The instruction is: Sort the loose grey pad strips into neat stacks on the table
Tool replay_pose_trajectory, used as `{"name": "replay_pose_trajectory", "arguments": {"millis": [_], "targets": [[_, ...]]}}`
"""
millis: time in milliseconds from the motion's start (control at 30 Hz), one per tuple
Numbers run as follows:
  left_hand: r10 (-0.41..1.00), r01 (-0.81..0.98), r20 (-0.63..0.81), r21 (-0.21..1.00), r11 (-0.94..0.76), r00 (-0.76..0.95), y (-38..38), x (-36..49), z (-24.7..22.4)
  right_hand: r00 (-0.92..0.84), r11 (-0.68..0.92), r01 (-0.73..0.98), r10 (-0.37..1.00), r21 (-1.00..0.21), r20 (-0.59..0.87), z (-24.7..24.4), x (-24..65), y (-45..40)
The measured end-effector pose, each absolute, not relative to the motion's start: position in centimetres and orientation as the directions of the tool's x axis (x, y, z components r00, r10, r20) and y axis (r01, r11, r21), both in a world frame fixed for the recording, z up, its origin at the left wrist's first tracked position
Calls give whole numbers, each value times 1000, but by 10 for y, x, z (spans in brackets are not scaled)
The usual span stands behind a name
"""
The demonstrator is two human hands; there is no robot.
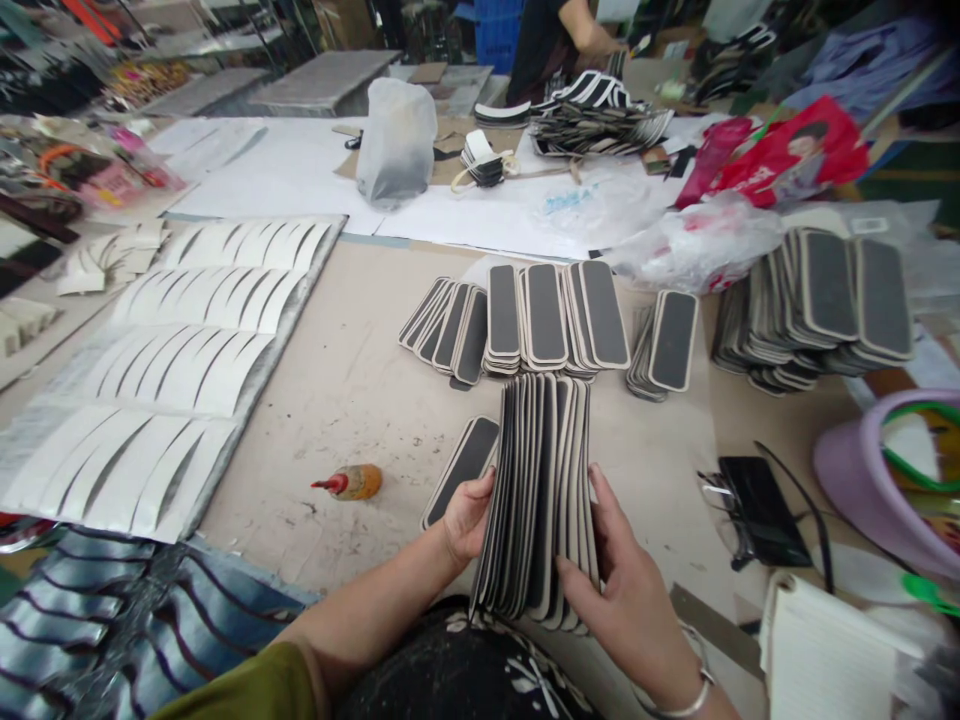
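Observation:
Between my two hands is a thick stack of long strips (536, 490), dark grey with pale beige rims and rounded corners, fanned and standing on edge close to my lap. My left hand (471, 515) closes on the stack's left side. My right hand (626, 590) grips the right side, thumb across the front. One similar dark strip (466, 465) lies flat on the table by my left hand. Just beyond the held stack sit more strip piles (544, 315), with a smaller pile (671, 340) to their right.
A small bottle with a red tip (356, 482) lies left of my hands. A board (289, 330) carries rows of white curved pieces. At right are larger strip stacks (829, 290), a black phone (761, 510), a purple basin (862, 460) and a notebook (825, 650). A person (555, 45) works across the table.

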State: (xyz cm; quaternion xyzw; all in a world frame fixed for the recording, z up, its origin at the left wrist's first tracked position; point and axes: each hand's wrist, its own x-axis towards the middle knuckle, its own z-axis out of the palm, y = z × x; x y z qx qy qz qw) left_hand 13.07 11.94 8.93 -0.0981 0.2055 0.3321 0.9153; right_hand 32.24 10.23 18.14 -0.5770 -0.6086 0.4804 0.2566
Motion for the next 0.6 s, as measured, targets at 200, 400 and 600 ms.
{"name": "replay_pose_trajectory", "arguments": {"millis": [200,400,600], "targets": [[587,-675,-421,-88,732,691,118,129,80,-203,-103,486,952,-868,-227,182,324,102],[588,-669,-395,-100,737,706,118,129,80,-212,-127,479,944,-869,-255,180,324,106],[548,-622,-460,-13,783,699,123,130,91,-212,-124,448,948,-885,-240,181,324,108]]}}
